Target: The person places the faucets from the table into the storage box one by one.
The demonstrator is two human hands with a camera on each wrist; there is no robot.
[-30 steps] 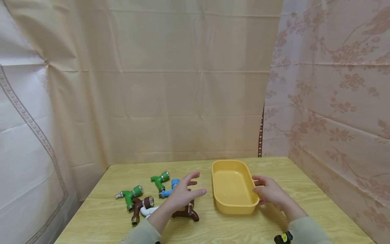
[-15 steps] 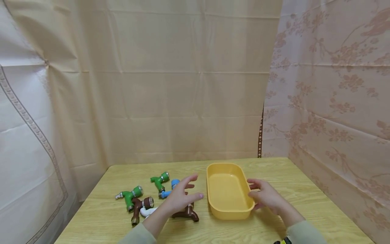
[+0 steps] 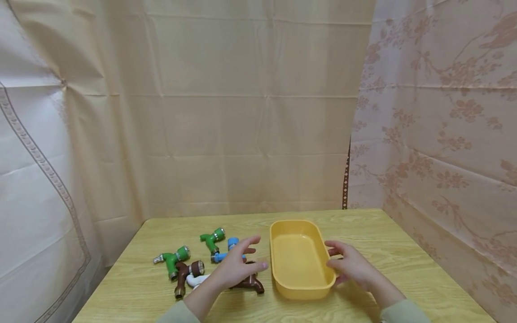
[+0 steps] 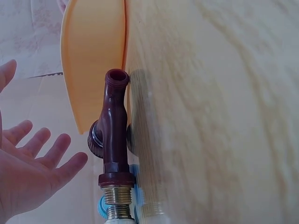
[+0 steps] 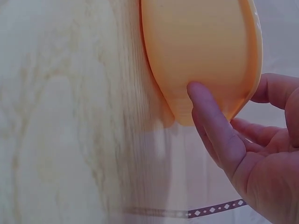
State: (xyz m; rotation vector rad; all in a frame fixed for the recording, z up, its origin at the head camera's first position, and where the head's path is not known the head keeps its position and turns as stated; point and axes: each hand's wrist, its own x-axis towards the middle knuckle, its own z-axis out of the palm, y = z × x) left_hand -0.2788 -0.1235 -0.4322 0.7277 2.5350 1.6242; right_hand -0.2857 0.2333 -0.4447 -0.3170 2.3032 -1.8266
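My right hand (image 3: 355, 267) holds the right side of a yellow plastic basin (image 3: 300, 291). Its thumb lies over the rim, and in the right wrist view a finger rests on the outer wall of the basin (image 5: 201, 42). My left hand (image 3: 238, 264) hovers to the left of the basin, fingers spread and holding nothing. Beneath it lies a brown tap (image 3: 252, 285), partly hidden by the hand; the left wrist view shows this brown tap (image 4: 114, 126) with a brass threaded end, beside the left hand (image 4: 32, 172).
Left of the left hand lie a green tap (image 3: 171, 260), a second green tap (image 3: 211, 240), another brown tap (image 3: 181, 278), a blue tap (image 3: 220, 257) and a partly covered white tap (image 3: 195, 280). The wooden table (image 3: 363, 224) meets hanging curtains (image 3: 250, 134) behind.
The basin has slid left and toward me, with the right hand moving along with it. The left hand has shifted slightly down and left; the taps have stayed put.
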